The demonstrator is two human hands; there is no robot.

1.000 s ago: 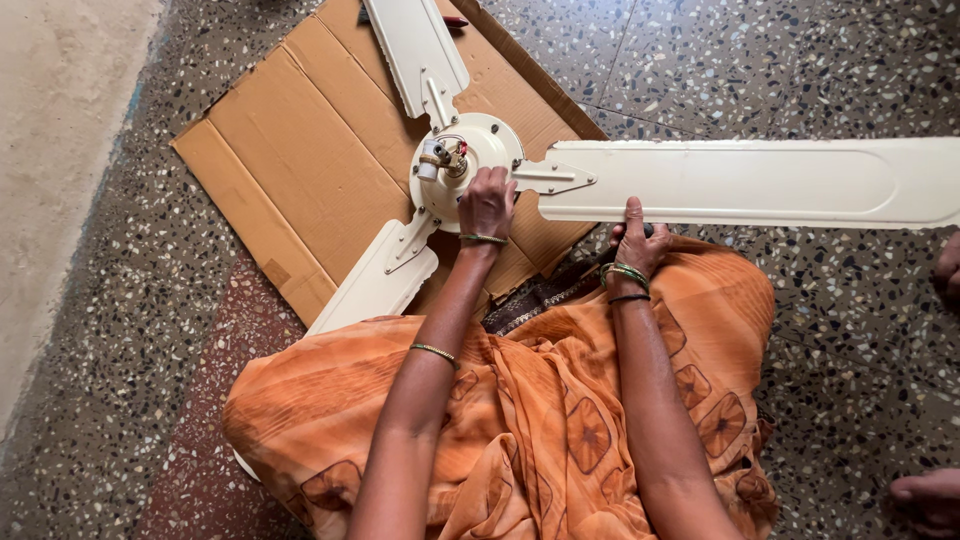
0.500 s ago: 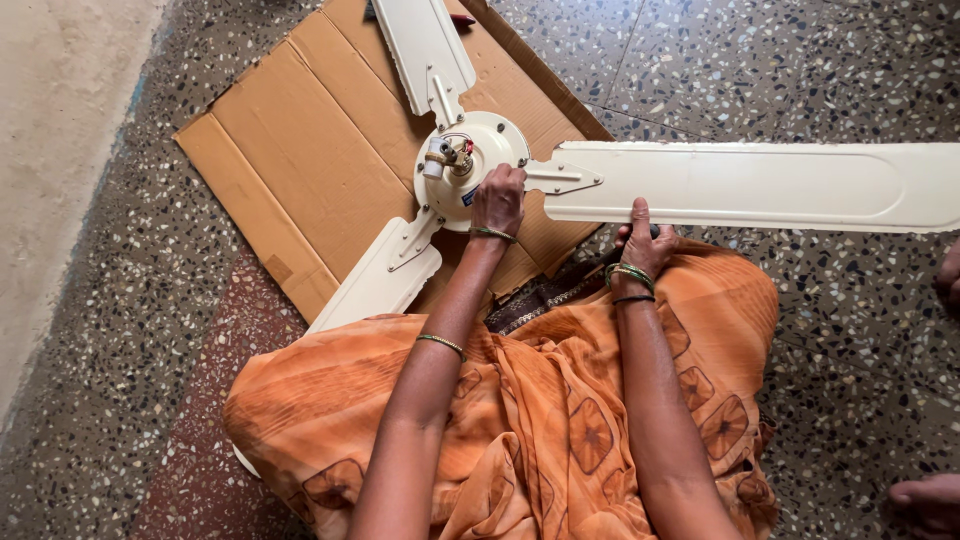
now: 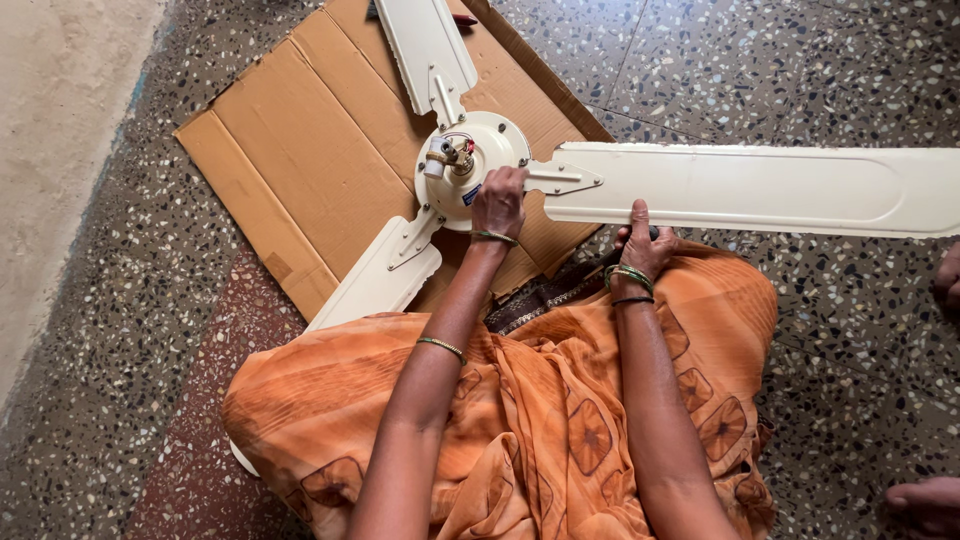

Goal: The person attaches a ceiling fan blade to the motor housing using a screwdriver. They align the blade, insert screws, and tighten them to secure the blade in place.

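A cream ceiling fan lies on flattened cardboard [image 3: 300, 150] on the floor, its round motor hub [image 3: 470, 160] facing up with a short shaft and wires. My left hand [image 3: 498, 200] rests on the hub's near edge, fingers curled on it. My right hand [image 3: 640, 245] grips the near edge of the long right blade [image 3: 760, 188], thumb on top. A second blade [image 3: 425, 45] points away, and a third [image 3: 375, 280] runs toward my lap and under the orange cloth.
Orange patterned cloth [image 3: 540, 420] covers my lap. The floor is speckled terrazzo [image 3: 780, 70]. Another person's toes [image 3: 930, 505] show at the bottom right, and part of a foot or hand [image 3: 948, 280] at the right edge. A pale wall strip [image 3: 50, 130] runs along the left.
My left hand has slid slightly along the hub's near edge. The right hand stays on the blade. The view has shifted a little.
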